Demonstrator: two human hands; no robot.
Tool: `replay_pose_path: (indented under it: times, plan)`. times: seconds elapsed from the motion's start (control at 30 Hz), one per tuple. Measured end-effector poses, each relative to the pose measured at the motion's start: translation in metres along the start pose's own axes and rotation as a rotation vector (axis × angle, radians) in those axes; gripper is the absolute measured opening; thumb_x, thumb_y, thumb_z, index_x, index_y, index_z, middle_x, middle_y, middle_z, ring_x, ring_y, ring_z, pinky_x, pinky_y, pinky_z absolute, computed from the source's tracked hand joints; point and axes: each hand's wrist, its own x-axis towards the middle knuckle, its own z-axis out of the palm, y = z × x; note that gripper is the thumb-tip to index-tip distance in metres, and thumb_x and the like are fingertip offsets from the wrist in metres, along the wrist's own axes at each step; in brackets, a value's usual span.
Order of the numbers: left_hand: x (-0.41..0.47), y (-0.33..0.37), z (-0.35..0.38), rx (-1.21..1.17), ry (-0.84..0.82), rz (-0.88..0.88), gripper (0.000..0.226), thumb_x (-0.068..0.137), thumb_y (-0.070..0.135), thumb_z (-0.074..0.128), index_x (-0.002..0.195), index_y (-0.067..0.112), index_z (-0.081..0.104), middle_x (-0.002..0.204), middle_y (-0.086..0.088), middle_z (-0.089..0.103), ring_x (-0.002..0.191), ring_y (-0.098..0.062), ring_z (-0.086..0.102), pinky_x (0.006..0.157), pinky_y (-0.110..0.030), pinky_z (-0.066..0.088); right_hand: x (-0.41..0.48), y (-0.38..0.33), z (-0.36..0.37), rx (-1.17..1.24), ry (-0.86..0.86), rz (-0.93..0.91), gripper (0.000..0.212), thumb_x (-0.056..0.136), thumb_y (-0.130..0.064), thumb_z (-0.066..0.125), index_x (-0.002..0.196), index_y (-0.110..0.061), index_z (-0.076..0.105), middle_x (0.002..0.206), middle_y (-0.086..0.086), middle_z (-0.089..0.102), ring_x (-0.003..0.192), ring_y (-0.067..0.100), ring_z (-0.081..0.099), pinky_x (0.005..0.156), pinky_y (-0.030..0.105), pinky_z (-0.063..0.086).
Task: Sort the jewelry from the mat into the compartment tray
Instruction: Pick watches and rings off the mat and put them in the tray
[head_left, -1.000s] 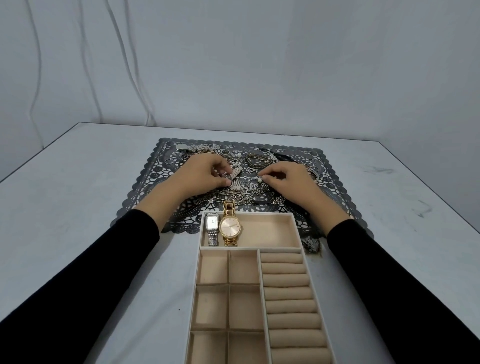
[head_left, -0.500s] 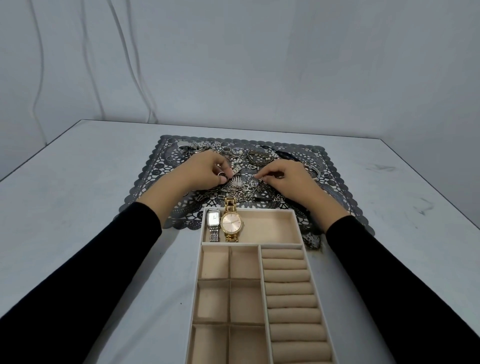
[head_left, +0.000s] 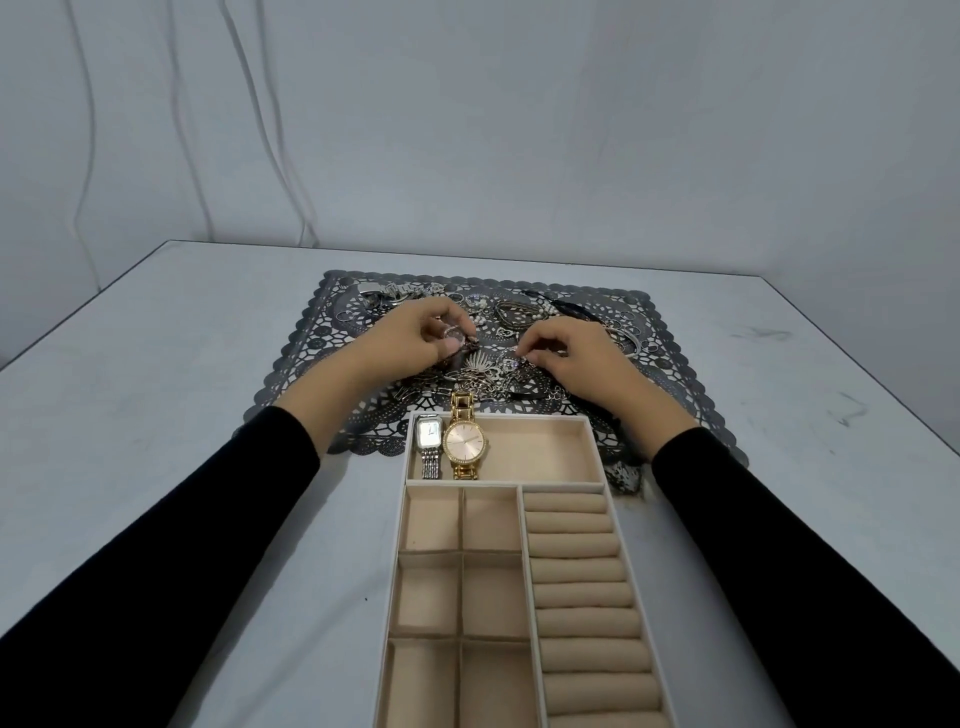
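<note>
The gold watch (head_left: 464, 441) and the silver watch (head_left: 429, 435) lie side by side at the left end of the wide compartment at the top of the compartment tray (head_left: 595, 448), likely because only that bay is long enough for their straps. The square cells and the ring rolls (head_left: 571, 545) lower in the frame hold nothing yet. The tray's top edge overlaps the lower border of the mat (head_left: 311, 353), which keeps each carry short. The jewelry (head_left: 488, 371) sits heaped mid-mat, just above the tray, and both hands work in it: the left hand (head_left: 410, 340) has curled fingers pinching what looks like a small ring (head_left: 451, 332), while the right hand (head_left: 579, 356) nips a small silver piece (head_left: 511, 359) at the heap's centre, probably teasing it free of tangled chains
</note>
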Motion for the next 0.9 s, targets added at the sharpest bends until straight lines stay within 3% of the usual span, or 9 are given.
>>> replay_pose_path:
  times: [0.17, 0.33, 0.47, 0.53, 0.7, 0.9]
  plan:
    - [-0.001, -0.004, -0.003, -0.342, 0.056, -0.081, 0.029, 0.092, 0.001, 0.058, 0.101, 0.028, 0.064, 0.093, -0.006, 0.061, 0.087, -0.017, 0.059, 0.093, -0.037, 0.041, -0.002, -0.001, -0.001, 0.022, 0.009, 0.011, 0.009, 0.09, -0.011, 0.062, 0.092, -0.019, 0.067, 0.095, -0.008, 0.064, 0.09, 0.009, 0.056, 0.078, 0.023, 0.04]
    - [-0.001, -0.006, -0.001, -0.516, 0.118, -0.04, 0.024, 0.089, 0.0, 0.062, 0.102, 0.02, 0.067, 0.094, -0.002, 0.063, 0.076, -0.01, 0.058, 0.063, -0.018, 0.048, -0.003, -0.003, -0.003, 0.094, 0.068, 0.018, 0.008, 0.09, -0.011, 0.061, 0.093, -0.017, 0.064, 0.088, -0.009, 0.064, 0.082, 0.007, 0.057, 0.072, 0.019, 0.042]
    - [-0.001, -0.01, 0.001, -0.593, 0.185, -0.004, 0.024, 0.086, 0.004, 0.068, 0.102, 0.021, 0.07, 0.104, -0.005, 0.065, 0.079, -0.012, 0.059, 0.064, -0.022, 0.048, -0.005, -0.006, -0.005, 0.148, 0.116, 0.042, 0.009, 0.09, -0.01, 0.062, 0.093, -0.018, 0.065, 0.085, -0.01, 0.064, 0.079, 0.003, 0.058, 0.07, 0.015, 0.043]
    - [-0.003, -0.01, 0.002, -0.595, 0.226, 0.024, 0.024, 0.084, 0.006, 0.071, 0.103, 0.022, 0.072, 0.104, -0.005, 0.066, 0.079, -0.012, 0.061, 0.062, -0.021, 0.049, -0.005, -0.007, -0.005, 0.191, 0.144, 0.053, 0.011, 0.09, -0.009, 0.061, 0.093, -0.018, 0.066, 0.087, -0.005, 0.067, 0.083, 0.012, 0.063, 0.076, 0.023, 0.051]
    - [-0.011, -0.005, 0.005, -0.576, 0.32, 0.089, 0.028, 0.084, 0.005, 0.072, 0.105, 0.023, 0.07, 0.085, 0.006, 0.075, 0.078, -0.007, 0.068, 0.077, -0.034, 0.048, -0.007, -0.012, -0.007, 0.293, 0.203, 0.084, 0.009, 0.089, -0.013, 0.064, 0.094, -0.019, 0.069, 0.088, 0.0, 0.071, 0.084, 0.018, 0.068, 0.08, 0.03, 0.057]
    - [-0.029, 0.004, 0.008, -0.567, 0.386, 0.13, 0.03, 0.083, 0.004, 0.072, 0.106, 0.023, 0.069, 0.083, 0.011, 0.076, 0.081, -0.005, 0.071, 0.085, -0.036, 0.054, -0.018, -0.03, -0.011, 0.434, 0.274, 0.092, 0.01, 0.087, -0.012, 0.067, 0.096, -0.015, 0.071, 0.092, 0.006, 0.072, 0.086, 0.021, 0.067, 0.072, 0.019, 0.054]
